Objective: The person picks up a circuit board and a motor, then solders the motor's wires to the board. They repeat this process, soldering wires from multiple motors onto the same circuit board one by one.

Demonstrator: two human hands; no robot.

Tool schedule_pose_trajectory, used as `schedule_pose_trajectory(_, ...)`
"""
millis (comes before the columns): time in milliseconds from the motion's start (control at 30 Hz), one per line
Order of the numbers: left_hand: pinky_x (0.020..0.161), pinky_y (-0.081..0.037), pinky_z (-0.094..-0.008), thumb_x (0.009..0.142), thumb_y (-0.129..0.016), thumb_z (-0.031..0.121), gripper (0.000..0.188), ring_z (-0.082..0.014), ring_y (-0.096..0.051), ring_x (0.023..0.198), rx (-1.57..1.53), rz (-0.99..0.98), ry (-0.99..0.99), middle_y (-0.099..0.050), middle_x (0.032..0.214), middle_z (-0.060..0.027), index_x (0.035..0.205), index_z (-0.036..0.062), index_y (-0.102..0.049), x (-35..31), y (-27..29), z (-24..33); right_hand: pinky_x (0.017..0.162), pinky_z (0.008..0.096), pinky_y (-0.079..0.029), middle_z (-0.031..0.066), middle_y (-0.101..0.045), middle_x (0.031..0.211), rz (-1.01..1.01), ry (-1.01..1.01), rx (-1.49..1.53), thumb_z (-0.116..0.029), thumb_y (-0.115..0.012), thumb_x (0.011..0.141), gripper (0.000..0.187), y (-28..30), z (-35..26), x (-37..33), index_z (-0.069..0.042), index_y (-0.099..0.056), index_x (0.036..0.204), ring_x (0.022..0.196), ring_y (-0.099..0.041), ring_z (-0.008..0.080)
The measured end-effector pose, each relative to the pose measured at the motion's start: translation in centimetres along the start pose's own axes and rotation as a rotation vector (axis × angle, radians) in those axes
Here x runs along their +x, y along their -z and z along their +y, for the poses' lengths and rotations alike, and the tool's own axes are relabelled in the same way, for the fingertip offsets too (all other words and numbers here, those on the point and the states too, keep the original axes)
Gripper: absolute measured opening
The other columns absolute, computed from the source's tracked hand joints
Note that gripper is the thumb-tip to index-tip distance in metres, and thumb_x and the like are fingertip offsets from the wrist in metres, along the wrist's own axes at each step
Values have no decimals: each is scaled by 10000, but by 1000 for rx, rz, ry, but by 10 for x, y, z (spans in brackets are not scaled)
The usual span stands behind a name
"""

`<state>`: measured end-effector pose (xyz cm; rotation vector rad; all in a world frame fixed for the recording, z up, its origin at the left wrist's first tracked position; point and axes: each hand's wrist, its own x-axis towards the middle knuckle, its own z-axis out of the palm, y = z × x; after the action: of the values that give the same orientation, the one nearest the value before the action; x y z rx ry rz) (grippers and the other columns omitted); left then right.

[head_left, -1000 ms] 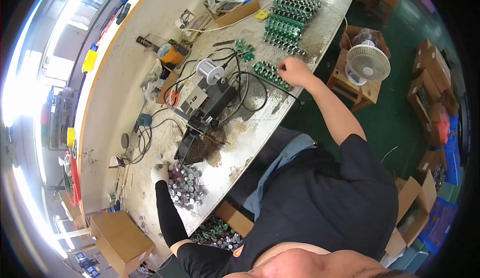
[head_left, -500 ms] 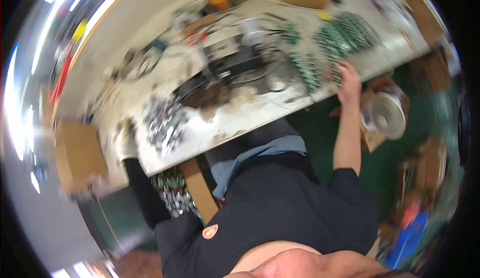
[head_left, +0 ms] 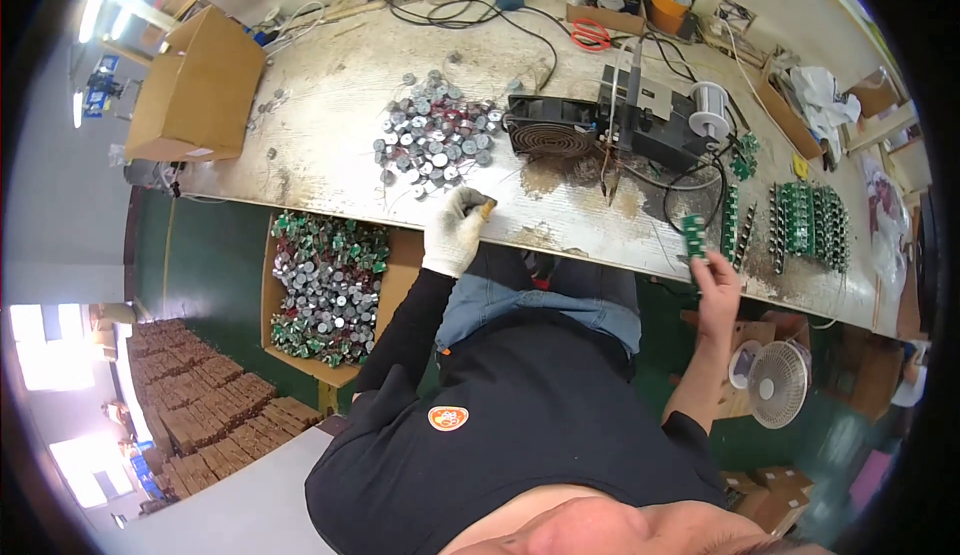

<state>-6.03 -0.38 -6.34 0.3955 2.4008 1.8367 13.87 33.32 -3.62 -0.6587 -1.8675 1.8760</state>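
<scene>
My right hand [head_left: 718,283] grips a narrow green circuit board strip [head_left: 693,235] and holds it tilted up over the bench's front edge. To its right, more green board strips [head_left: 800,220] lie in rows, with another short row [head_left: 732,225] nearer the hand. My left hand [head_left: 455,235], in a white glove with a yellowish worn fingertip, is at the front edge with thumb and fingers pinched together. Whatever is in that pinch is too small to make out. Just beyond it lies a heap of small round silver parts [head_left: 440,140] with reddish bits among them.
A black fan unit [head_left: 550,130], a dark bench device [head_left: 655,120] and a white wire spool [head_left: 709,110] stand mid-bench, cables around them. Red-handled scissors [head_left: 590,35] lie behind. A carton [head_left: 200,85] stands left; a filled box [head_left: 400,290] sits below the edge; a fan [head_left: 778,385] stands right.
My right hand has lifted a board strip off the rows and moved it left. My left hand has come from the bench's left end to beside the heap. The view has turned.
</scene>
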Motion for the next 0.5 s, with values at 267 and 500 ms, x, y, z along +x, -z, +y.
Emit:
schedule_pose_trajectory(267, 676, -479, -266, 848, -628, -9, 66, -140, -602, 739, 96, 79, -153, -639, 843, -81, 903, -9, -590, 29, 4, 21, 631, 347, -449, 134, -586, 755, -80, 117, -677, -186, -702, 793, 219, -49, 10, 3, 25, -659, 831, 697, -578, 270)
schedule_pose_trajectory(500, 576, -424, -193, 912, -607, 93, 325, -70, -535, 645, -203, -187, 206, -689, 913, -106, 1177, -58, -494, 11, -22, 48, 635, 349, -479, 116, -608, 775, -85, -38, -795, -255, -730, 765, 320, -60, -4, 17, -10, -635, 949, 722, -617, 258)
